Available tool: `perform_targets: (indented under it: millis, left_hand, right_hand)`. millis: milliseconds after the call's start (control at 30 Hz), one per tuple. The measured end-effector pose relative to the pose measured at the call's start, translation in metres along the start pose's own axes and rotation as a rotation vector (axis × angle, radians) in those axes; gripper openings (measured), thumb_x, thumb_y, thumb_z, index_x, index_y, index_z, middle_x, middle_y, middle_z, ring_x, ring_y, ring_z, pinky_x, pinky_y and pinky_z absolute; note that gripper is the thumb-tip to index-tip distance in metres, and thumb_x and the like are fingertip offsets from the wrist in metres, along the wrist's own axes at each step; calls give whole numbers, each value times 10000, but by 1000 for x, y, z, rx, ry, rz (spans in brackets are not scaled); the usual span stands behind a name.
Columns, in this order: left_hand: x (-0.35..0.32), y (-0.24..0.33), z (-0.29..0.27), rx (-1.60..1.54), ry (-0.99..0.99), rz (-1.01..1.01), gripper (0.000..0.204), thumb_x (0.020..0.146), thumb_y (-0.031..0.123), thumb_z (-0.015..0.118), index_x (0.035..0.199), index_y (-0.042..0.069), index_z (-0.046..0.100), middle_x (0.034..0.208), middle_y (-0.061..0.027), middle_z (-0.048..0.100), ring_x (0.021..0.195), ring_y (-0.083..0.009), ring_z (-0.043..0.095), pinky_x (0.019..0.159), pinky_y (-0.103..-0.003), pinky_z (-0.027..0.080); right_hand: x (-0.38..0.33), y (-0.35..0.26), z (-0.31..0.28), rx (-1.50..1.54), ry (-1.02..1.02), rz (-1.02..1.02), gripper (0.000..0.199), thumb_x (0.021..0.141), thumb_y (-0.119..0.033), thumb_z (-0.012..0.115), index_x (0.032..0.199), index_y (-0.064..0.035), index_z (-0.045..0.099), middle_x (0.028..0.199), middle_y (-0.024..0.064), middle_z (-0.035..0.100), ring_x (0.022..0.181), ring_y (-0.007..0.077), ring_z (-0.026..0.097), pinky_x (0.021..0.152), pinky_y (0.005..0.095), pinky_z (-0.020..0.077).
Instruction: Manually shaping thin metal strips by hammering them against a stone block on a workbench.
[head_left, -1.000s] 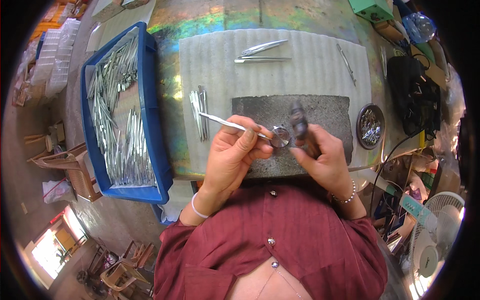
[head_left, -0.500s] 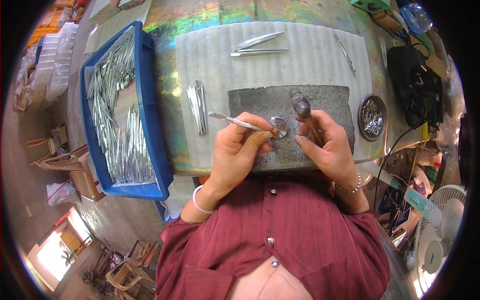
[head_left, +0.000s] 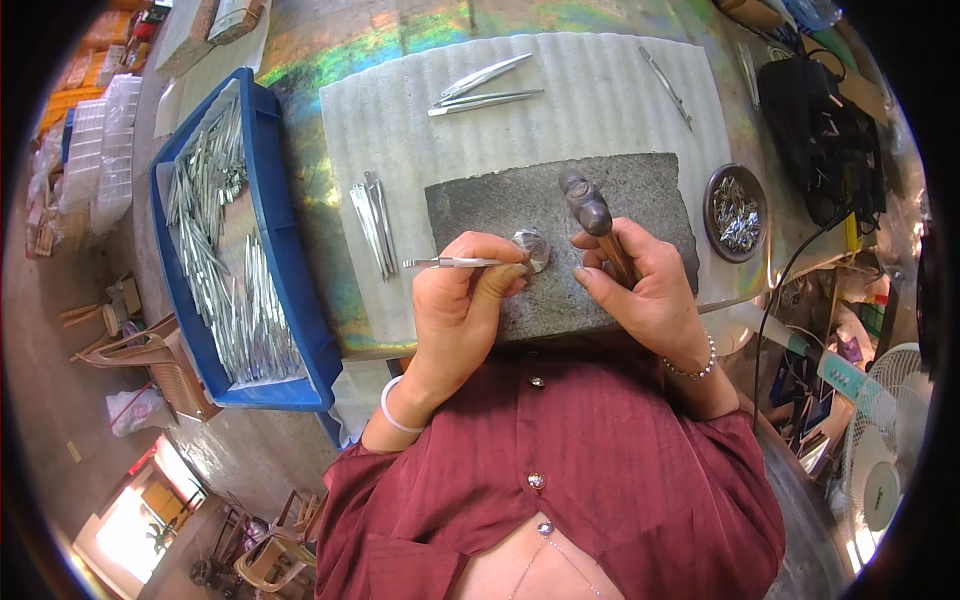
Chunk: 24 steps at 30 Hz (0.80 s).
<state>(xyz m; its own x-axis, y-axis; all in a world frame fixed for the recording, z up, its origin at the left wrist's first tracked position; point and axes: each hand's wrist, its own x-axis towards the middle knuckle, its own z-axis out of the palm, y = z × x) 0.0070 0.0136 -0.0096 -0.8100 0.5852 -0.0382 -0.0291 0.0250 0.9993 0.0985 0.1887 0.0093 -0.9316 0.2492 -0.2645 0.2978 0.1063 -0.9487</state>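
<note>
My left hand (head_left: 462,300) is closed, pinching a slim silver metal strip (head_left: 440,262) between thumb and fingers. The strip lies nearly level, its notched end pointing left. Its right end meets a small round shiny metal block (head_left: 533,248), partly hidden by my fingertips. Under the block is a dark rough stone slab (head_left: 470,205). In my right hand (head_left: 640,285), the fingers wrap round the wooden handle of a hammer (head_left: 588,207). The hammer's dark rounded head is raised, to the right of the block and apart from the strip.
A blue bin (head_left: 270,180) of slim silver pieces stands left. On the pale foam sheet (head_left: 590,90) lie a small bundle of strips (head_left: 375,225), several slim pieces (head_left: 485,90) and a thin rod (head_left: 665,88). At right are a bowl of metal bits (head_left: 735,215) and a black bag (head_left: 815,140).
The strip in my left hand has turned from a downward slope to nearly level. The hammer stays raised in my right hand. The whole view has shifted slightly.
</note>
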Motion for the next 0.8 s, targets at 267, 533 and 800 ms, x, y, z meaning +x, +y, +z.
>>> perform_targets:
  millis: [267,533,800]
  left_hand:
    - [1,-1,-1,80,-8,46,37,849,-57,576,871,-26,577,799,-67,582,643,-106,577,574,-216,472]
    - [2,-1,0,115,-20,63,40,857,-57,562,870,-22,575,799,-79,585,654,-119,593,566,-223,472]
    - [2,8,2,702,-78,460,264,657,-54,583,907,30,573,791,-99,576,668,-247,609,541,-325,491]
  right_hand:
    - [0,2,1,0,3,-20,259,803,-2,631,1051,22,559,744,-21,529,683,19,450,613,177,376]
    - [0,6,0,0,16,-32,250,809,-31,633,1045,18,566,752,27,575,680,52,515,623,209,420]
    - [-6,-18,1,382,-107,-58,236,834,-79,658,1039,9,580,755,42,574,571,59,499,527,214,413]
